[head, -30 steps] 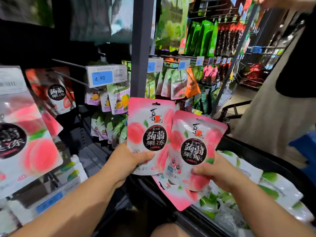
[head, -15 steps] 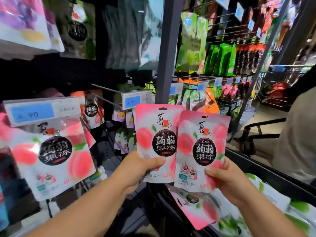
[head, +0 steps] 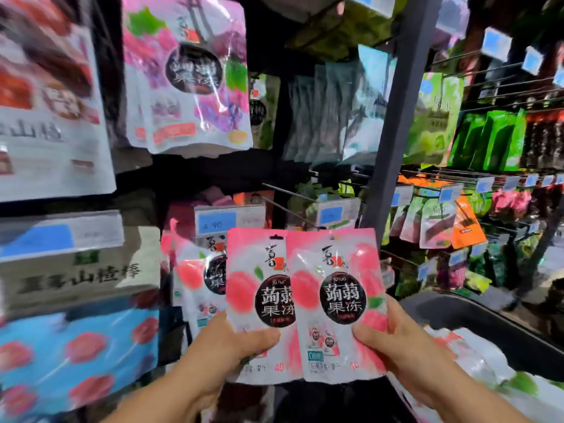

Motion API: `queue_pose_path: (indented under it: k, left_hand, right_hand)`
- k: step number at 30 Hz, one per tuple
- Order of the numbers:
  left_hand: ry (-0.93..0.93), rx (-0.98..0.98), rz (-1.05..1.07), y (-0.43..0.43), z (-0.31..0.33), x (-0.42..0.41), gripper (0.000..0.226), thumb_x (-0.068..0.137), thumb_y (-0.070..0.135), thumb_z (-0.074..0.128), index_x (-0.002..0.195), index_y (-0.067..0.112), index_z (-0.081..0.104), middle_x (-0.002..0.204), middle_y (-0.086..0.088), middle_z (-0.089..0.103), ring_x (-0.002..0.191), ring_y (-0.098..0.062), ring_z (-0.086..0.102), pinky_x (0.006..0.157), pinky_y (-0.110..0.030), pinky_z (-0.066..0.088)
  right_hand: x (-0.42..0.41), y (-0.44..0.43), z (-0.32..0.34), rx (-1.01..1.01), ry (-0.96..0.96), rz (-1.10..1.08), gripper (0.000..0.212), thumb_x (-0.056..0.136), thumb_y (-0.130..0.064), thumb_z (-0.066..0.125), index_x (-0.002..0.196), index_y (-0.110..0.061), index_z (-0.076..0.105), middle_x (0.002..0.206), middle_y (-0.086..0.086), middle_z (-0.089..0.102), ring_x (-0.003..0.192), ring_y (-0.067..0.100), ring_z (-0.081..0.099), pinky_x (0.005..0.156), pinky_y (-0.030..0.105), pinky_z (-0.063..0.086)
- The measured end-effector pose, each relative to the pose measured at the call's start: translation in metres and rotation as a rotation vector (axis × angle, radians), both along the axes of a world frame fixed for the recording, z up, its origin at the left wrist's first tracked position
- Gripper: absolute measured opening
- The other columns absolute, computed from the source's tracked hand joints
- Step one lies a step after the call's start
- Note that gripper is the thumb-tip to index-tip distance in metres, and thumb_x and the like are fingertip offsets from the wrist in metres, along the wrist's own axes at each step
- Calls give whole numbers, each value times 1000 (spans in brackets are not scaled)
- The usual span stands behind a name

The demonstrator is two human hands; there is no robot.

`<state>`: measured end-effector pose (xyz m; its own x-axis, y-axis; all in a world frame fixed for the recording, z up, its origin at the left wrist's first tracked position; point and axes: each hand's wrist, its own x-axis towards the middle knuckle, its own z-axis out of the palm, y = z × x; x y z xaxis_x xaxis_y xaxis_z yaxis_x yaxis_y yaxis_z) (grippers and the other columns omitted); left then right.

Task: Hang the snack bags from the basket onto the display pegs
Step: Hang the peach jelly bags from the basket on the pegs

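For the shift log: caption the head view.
Left hand grips left pink bag, right hand grips right pink bag, before matching hung bags.

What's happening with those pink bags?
A person is stocking a shop rack. The left hand grips one pink peach-printed snack bag and the right hand grips a second pink bag, which overlaps the first one's edge. Both are held up before matching pink bags hanging under a blue price tag, not yet on a peg. More bags lie in the black basket at lower right.
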<state>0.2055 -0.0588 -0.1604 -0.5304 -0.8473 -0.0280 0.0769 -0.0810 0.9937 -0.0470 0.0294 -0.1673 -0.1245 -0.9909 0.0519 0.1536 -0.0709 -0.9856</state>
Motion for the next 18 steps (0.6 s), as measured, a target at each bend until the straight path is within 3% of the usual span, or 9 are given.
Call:
queue_pose_path:
  k: [3, 8, 11, 13, 15, 17, 18]
  left_hand:
    - [-20, -8, 90, -1, -6, 30, 65, 42, 26, 90, 103, 12, 72, 97, -15, 75, 85, -24, 68, 76, -35, 54]
    - [21, 28, 210, -3, -15, 61, 55, 47, 10, 83, 100, 5, 69, 89, -18, 73, 72, -21, 64, 67, -33, 54]
    - [20, 18, 283, -1, -19, 79, 71, 35, 20, 88, 103, 8, 68, 94, -19, 74, 77, -24, 66, 73, -39, 55]
    - [-12, -15, 332, 2, -20, 89, 71, 37, 21, 89, 103, 9, 67, 86, -12, 76, 70, -17, 67, 65, -32, 54]
    - [-59, -34, 389, 3, -22, 100, 53, 48, 13, 89, 96, 7, 66, 65, -5, 71, 51, -9, 60, 49, -22, 48]
    - [-113, -24, 427, 3, -23, 114, 41, 49, 18, 86, 80, 8, 62, 46, -2, 57, 34, -7, 46, 39, -24, 36]
    - [-144, -36, 447, 2, -24, 121, 42, 45, 25, 83, 77, 8, 61, 43, -2, 55, 34, -8, 44, 41, -24, 35]
  right_hand:
    - [13, -16, -7, 30, 47, 4, 109, 38, -35, 101, 132, -14, 49, 120, 21, 69, 110, 41, 66, 97, 60, 50]
    - [37, -40, -14, 66, 113, 49, 101, 43, -34, 100, 127, -9, 51, 117, 20, 70, 108, 40, 67, 97, 60, 49]
    - [49, -55, -17, 83, 135, 94, 81, 61, -22, 91, 131, -9, 51, 121, 21, 68, 112, 41, 65, 99, 61, 48]
    - [55, -66, -21, 87, 148, 108, 75, 67, -18, 87, 132, -10, 51, 123, 20, 67, 114, 40, 65, 101, 61, 47]
    - [64, -74, -21, 81, 168, 121, 69, 69, -16, 84, 130, -13, 52, 122, 16, 69, 114, 36, 65, 101, 60, 47]
    - [73, -82, -23, 79, 163, 135, 65, 72, -10, 80, 130, -13, 51, 121, 14, 70, 113, 34, 66, 101, 58, 49]
    - [77, -84, -23, 76, 151, 143, 64, 72, -8, 77, 130, -13, 51, 121, 14, 70, 113, 34, 66, 101, 57, 49]
